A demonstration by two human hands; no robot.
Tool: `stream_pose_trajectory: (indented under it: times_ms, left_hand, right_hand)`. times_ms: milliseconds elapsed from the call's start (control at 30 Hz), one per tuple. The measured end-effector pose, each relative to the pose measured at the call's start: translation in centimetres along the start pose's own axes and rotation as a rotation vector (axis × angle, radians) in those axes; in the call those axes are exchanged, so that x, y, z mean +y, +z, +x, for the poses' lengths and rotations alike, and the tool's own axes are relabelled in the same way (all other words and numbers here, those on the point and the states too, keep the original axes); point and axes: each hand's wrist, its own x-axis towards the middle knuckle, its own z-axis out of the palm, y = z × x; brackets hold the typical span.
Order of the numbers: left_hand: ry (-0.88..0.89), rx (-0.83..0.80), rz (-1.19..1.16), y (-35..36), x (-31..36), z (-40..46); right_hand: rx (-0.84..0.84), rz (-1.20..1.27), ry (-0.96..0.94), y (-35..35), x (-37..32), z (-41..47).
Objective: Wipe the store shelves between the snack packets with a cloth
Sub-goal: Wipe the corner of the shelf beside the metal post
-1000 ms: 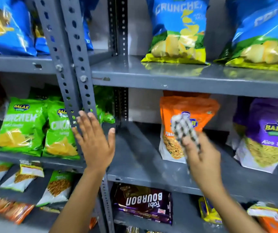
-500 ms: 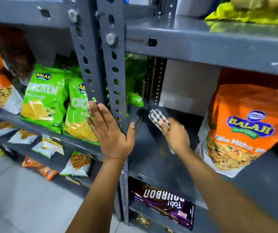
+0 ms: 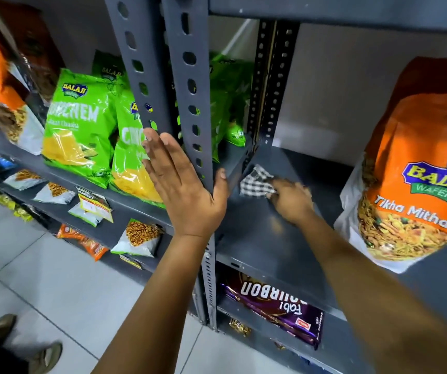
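Since a second ago the right hand [image 3: 291, 202] has come down from in front of the orange Tikha Mitha packet [image 3: 416, 168] and now presses the checked cloth [image 3: 257, 182] onto the grey shelf [image 3: 270, 244], deep at the back corner, at about 12 o'clock from the wrist. Its grip is closed around the cloth, whose bunched end pokes out toward the rear upright. The left hand [image 3: 187, 190] lies flat and open against the perforated front upright [image 3: 190, 85], thumb hooked round its edge, holding nothing. By the look of it, wiping of this bare stretch has begun at its far end.

This bay holds only the orange packet, at 3 o'clock from the cloth and well apart. The neighbouring bay at 9 o'clock carries green Balaji packets [image 3: 79, 122]; the shelf below holds a purple Bourbon pack [image 3: 273, 306].
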Motion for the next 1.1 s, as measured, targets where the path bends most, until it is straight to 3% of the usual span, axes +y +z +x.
stream_pose_trajectory:
  times_ms: [67, 167, 267, 367, 467, 567, 600, 700, 800, 900, 1000, 1067, 1100]
  left_hand:
    - [0.003, -0.002, 0.009, -0.1, 0.0, 0.1]
    - [-0.003, -0.008, 0.021, 0.0, 0.0, 0.2]
    - [-0.016, -0.007, 0.012, 0.0, 0.0, 0.0]
    - [-0.019, -0.017, 0.013, -0.1, 0.1, 0.1]
    - [-0.014, -0.038, 0.032, -0.3, 0.2, 0.1]
    - [-0.013, -0.053, 0.039, -0.4, 0.2, 0.1]
    - [-0.013, -0.052, 0.043, -0.4, 0.2, 0.1]
    - [-0.011, -0.044, 0.046, -0.2, 0.2, 0.1]
    - [-0.005, -0.039, 0.034, -0.2, 0.1, -0.1]
    - [-0.023, -0.045, 0.016, -0.3, 0.3, 0.0]
    - [-0.038, -0.053, 0.014, -0.4, 0.3, 0.0]
    - [-0.037, -0.054, 0.017, -0.4, 0.2, 0.0]
    - [-0.034, -0.053, 0.017, -0.4, 0.2, 0.1]
  right_hand:
    - [-0.041, 0.159, -0.078, -0.1, -0.2, -0.4]
    - [-0.06, 0.403, 0.012, -1.7, 0.8, 1.9]
    - [-0.02, 0.171, 0.149, -1.8, 1.9, 3.0]
    - [-0.02, 0.042, 0.066, -0.4, 0.4, 0.7]
    - [0.017, 0.133, -0.12, 0.2, -1.2, -3.4]
    - [-0.155, 0.322, -0.168, -1.1, -1.8, -6.1]
    - [-0.168, 0.355, -0.163, -1.5, -1.6, -5.8]
    - [0.039, 0.305, 0.015, -2.2, 0.1, -2.7]
    - [0.031, 0.133, 0.167, -1.4, 0.6, -2.2]
    - [0.004, 0.124, 0.062, -0.7, -0.7, -4.8]
    - [-0.15, 0.3, -0.074, -1.2, -0.8, -7.3]
    - [-0.205, 0.442, -0.05, -2.1, -0.3, -7.1]
    - [-0.14, 0.485, 0.0, -2.2, 0.2, -6.2]
